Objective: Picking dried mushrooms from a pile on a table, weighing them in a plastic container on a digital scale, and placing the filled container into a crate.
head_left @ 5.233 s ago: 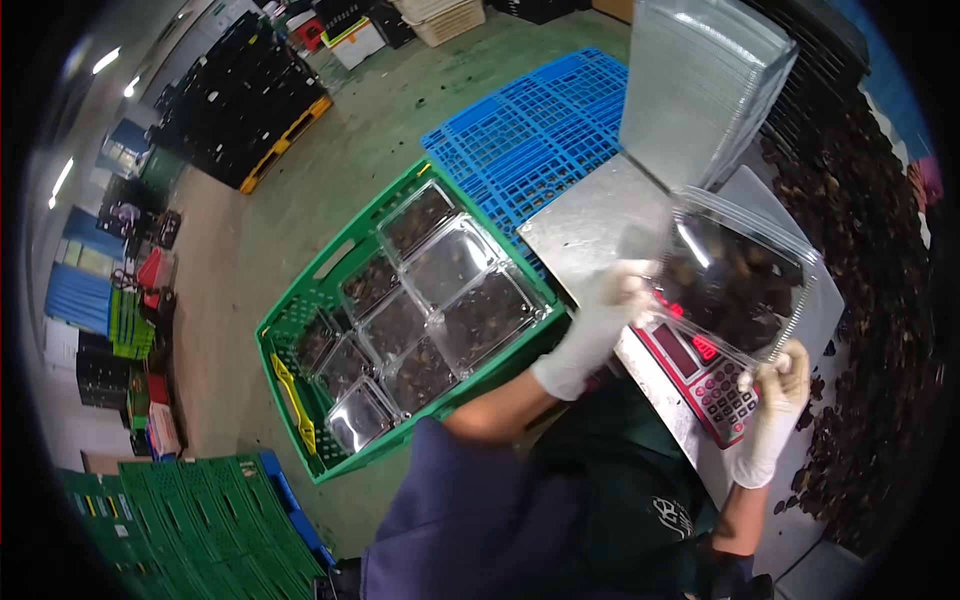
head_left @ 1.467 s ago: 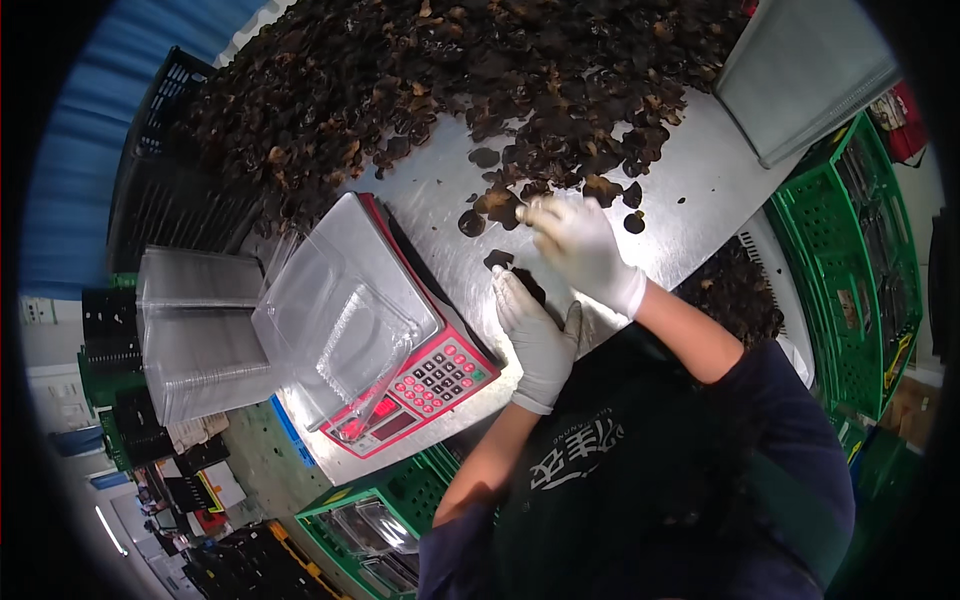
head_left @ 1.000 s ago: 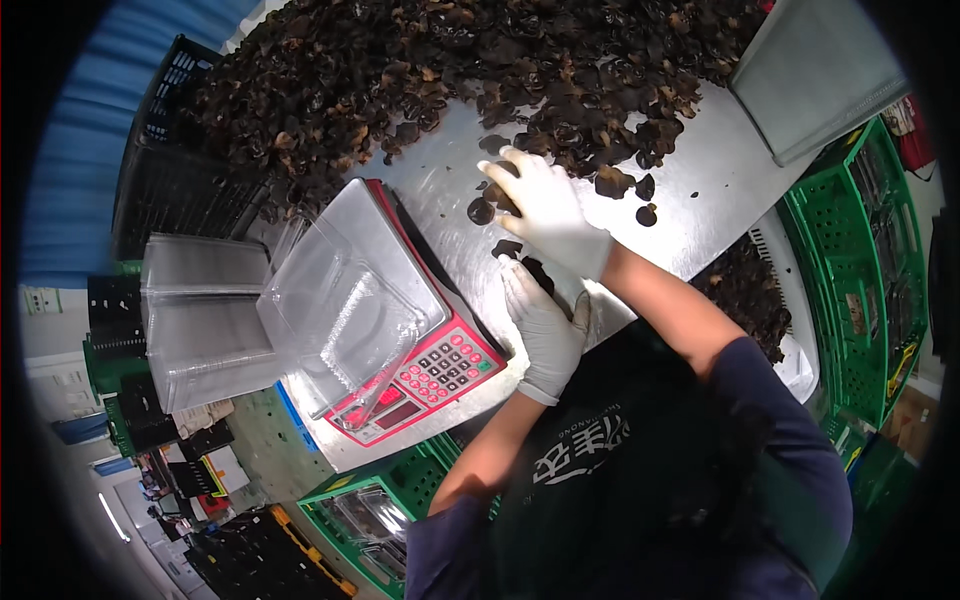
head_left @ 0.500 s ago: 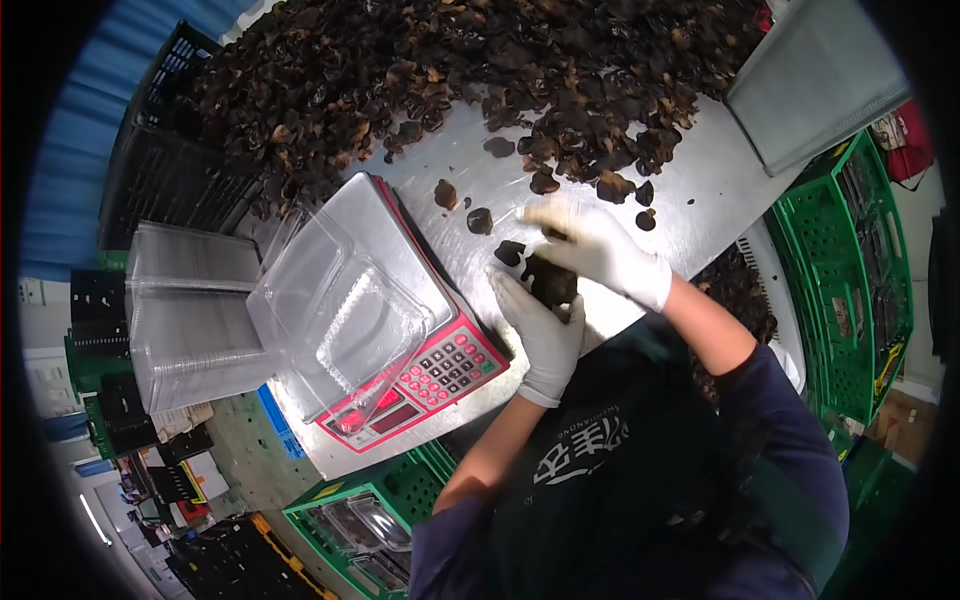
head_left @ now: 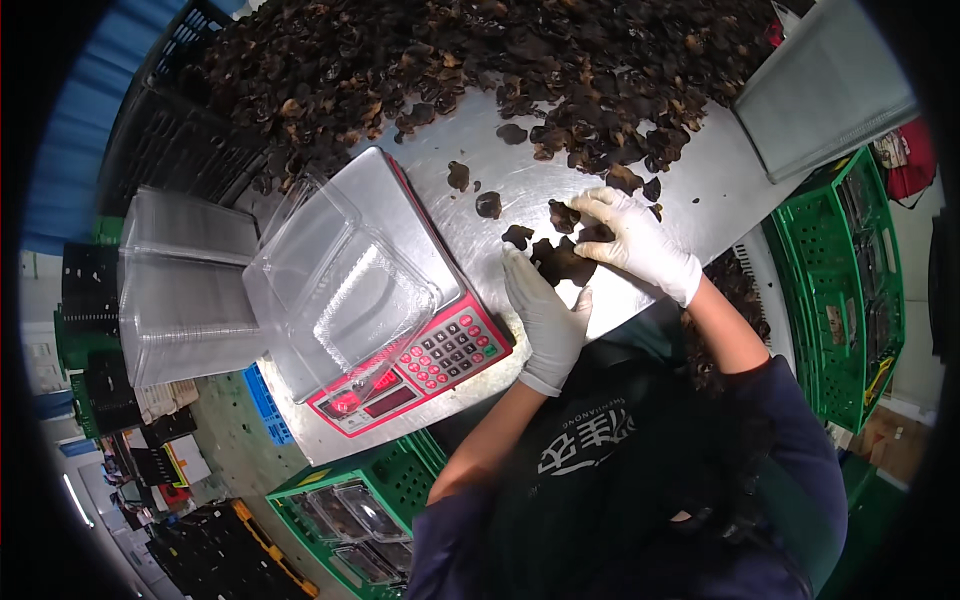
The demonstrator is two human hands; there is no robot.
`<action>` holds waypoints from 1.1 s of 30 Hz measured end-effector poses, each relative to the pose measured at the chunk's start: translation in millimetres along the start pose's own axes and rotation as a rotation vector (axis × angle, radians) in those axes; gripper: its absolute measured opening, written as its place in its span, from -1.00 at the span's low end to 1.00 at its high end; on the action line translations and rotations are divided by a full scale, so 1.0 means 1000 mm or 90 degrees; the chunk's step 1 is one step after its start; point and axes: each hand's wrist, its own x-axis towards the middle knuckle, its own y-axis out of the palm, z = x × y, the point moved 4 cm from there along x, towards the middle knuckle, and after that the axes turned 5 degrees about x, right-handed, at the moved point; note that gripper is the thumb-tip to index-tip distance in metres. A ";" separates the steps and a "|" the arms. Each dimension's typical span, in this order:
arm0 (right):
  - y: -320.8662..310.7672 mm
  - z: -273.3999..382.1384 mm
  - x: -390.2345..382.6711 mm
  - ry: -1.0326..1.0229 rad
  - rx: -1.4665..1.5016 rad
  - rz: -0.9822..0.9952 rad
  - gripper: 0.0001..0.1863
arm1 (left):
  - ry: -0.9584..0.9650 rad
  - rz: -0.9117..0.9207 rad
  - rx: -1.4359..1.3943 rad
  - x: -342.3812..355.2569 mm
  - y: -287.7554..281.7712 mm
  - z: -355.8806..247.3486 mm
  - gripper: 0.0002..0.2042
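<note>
My gloved left hand (head_left: 545, 315) rests on the steel table (head_left: 460, 220), open, fingers straight and thumb apart, beside a small group of dark, ruffled fungus pieces (head_left: 565, 265). My gloved right hand (head_left: 640, 245) is open, curved fingers spread over the same pieces and touching them. To the left is a red-and-silver scale (head_left: 440, 355) with an empty clear plastic tray (head_left: 370, 310) on its pan. A large heap of similar fungus (head_left: 480, 50) covers the far part of the table.
Stacked clear trays (head_left: 190, 300) stand left of the scale, a translucent stack (head_left: 820, 90) at the back right. Black crates (head_left: 150, 130) stand at the upper left. A green crate (head_left: 400, 470) below holds packed trays; more green crates (head_left: 830, 300) and a pale basket of fungus (head_left: 755, 320) are at the right.
A filled container was in my hands 5.2 seconds ago; neither holds it now. Since half a second ago my right hand shifted right, with fungus pieces now gathered between both hands.
</note>
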 end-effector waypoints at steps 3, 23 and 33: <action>0.015 0.002 0.001 -0.013 0.018 0.036 -0.45 | 0.006 0.003 -0.030 0.001 -0.001 0.000 0.13; 0.085 0.044 0.123 -0.175 -0.093 -0.037 -0.90 | 0.009 -0.036 -0.044 -0.003 0.005 0.012 0.08; 0.100 0.010 0.100 -0.123 -0.151 0.041 -0.82 | -0.009 -0.010 -0.066 -0.005 0.007 0.008 0.09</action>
